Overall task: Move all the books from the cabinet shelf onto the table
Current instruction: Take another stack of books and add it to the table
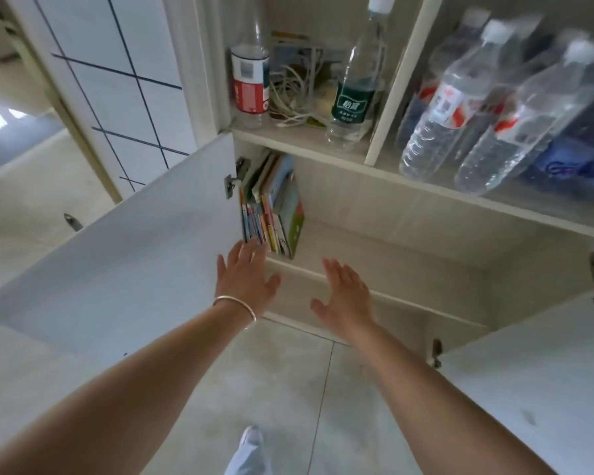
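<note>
Several thin colourful books (275, 207) stand upright at the left end of the lower cabinet shelf (374, 255), leaning against the left wall. My left hand (246, 275), with a bracelet at the wrist, is open with fingers spread; its fingertips reach the bottom edges of the leftmost books. My right hand (345, 296) is open too, palm facing left, in front of the shelf's front edge and to the right of the books, holding nothing. The table is not in view.
Both cabinet doors stand open: the left door (134, 255) beside my left arm, the right door (535, 382) beside my right arm. The upper shelf holds plastic bottles (354, 84), a tangle of cables (292, 94) and more water bottles (460, 97). Tiled floor (288, 389) lies below.
</note>
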